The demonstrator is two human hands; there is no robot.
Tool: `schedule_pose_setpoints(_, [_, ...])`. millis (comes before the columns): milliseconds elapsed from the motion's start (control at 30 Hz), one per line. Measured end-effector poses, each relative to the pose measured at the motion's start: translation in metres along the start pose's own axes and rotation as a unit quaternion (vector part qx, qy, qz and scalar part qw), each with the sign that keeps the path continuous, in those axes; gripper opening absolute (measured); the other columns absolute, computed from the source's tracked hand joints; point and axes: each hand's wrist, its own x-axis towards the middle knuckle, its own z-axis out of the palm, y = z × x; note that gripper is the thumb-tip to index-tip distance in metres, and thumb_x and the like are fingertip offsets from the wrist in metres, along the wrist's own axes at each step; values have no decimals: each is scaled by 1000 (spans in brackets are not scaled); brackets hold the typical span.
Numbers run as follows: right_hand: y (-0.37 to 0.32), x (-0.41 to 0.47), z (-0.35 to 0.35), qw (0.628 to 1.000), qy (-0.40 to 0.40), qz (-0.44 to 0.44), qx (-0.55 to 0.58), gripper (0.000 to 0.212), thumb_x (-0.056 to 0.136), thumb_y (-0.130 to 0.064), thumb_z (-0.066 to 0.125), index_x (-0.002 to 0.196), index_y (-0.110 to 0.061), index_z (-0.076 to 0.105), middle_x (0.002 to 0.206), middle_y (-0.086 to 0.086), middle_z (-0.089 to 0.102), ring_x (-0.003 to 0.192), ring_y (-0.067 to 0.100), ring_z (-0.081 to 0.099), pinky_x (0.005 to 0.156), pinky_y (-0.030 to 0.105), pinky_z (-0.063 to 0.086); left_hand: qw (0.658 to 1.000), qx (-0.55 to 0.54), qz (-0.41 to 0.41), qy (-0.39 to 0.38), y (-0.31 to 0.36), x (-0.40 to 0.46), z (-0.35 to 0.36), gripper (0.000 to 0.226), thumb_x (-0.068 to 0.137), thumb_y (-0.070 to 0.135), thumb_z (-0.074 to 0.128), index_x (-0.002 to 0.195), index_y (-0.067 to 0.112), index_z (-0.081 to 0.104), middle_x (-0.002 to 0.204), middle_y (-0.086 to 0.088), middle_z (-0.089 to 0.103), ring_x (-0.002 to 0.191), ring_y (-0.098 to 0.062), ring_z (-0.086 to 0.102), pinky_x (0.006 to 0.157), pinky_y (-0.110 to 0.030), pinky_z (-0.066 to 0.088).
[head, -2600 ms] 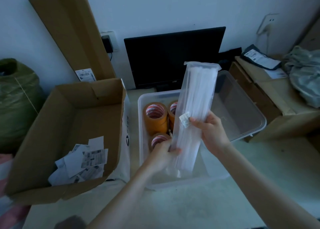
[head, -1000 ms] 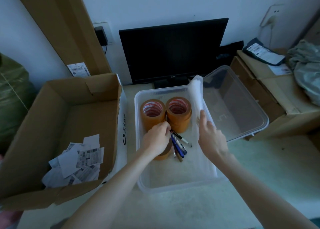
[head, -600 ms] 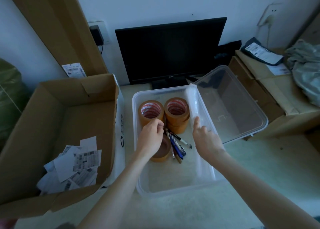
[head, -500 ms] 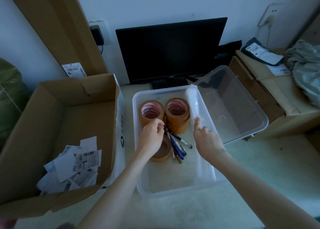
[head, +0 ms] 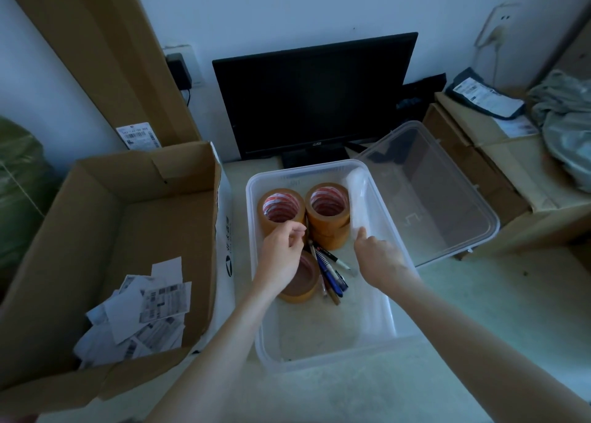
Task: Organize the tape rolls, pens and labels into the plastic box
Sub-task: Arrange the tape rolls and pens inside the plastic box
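Floor: plastic box (head: 256,262) holds three tape rolls (head: 326,203); left hand (head: 283,253) grip pinching pen (head: 311,246); right hand (head: 377,258) grip unclear

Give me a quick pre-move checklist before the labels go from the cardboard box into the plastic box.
1. Tape rolls inside plastic box: ok.
2. Pens inside it: ok.
3. Long clear packet lying along the box's right wall: ok.
4. Labels packed: not ok, in the cardboard box.
5. Left hand free: cannot tell, fingers curled near a pen.
6. Right hand free: not ok, on the packet.
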Motion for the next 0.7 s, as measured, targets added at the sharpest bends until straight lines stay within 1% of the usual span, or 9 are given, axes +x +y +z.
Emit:
schedule_pose_setpoints(67, [2,-7,0,1000,17,1,27,69,90,5,41,150,2,5,99,11,59,74,23,54,54,28,36,999,27,25,-14,5,2,-2,30,96,10,52,124,20,57,119,6,59,106,-8,56,90,-20,44])
schedule_pose_setpoints(133, [7,-15,-3,998,38,7,39,72,88,6,42,150,1,5,105,12,60,82,26,59,59,29,38,992,103,73,-22,11,10,-3,36,96,15,54,131,20,53,131,6,53,118,-11,49,99,-25,40])
schedule_pose_setpoints(200, [12,-22,-8,997,45,18,61,73,87,6,42,149,-1,6,107,12,58,91,29,61,60,31,38,968,205,141,-19,19,27,-1,42,95,22,55,136,21,48,140,6,47,131,-14,40,109,-34,30])
schedule_pose_setpoints(267, [14,-26,-14,996,48,26,76,71,85,7,42,148,-2,10,98,11,54,84,32,59,58,33,36,926,316,199,-50,27,48,4,47,94,28,55,140,21,44,145,6,44,137,-14,34,114,-39,19])
schedule_pose_setpoints(367, [16,-28,-20,993,60,34,95,69,83,9,41,146,-2,14,85,6,44,76,33,57,55,35,36,851,450,237,-132,32,70,19,49,91,28,60,137,20,46,138,1,51,134,-19,39,115,-43,9])
schedule_pose_setpoints(433, [17,-28,-18,992,68,35,98,70,84,10,40,146,-3,13,84,5,44,70,31,53,51,35,34,828,477,255,-146,32,76,25,37,90,15,59,127,18,54,119,-1,62,121,-22,50,114,-42,9])
schedule_pose_setpoints(533, [18,-28,-14,991,81,32,100,70,86,8,40,148,-4,11,94,8,54,75,31,57,54,35,35,848,441,271,-115,27,76,27,38,86,0,54,121,15,57,115,-1,64,116,-22,52,109,-36,17])
schedule_pose_setpoints(600, [18,-28,-12,991,85,26,102,69,87,8,41,148,-3,11,97,8,56,77,31,58,56,34,36,862,404,292,-86,24,72,22,33,86,0,55,116,14,59,114,1,65,114,-21,53,106,-32,19])
schedule_pose_setpoints(700, [20,-28,-10,991,87,27,101,67,86,7,41,146,-3,14,101,10,57,83,34,62,57,34,35,877,352,323,-49,23,58,5,26,80,5,69,105,12,66,98,1,71,98,-21,62,100,-28,22])
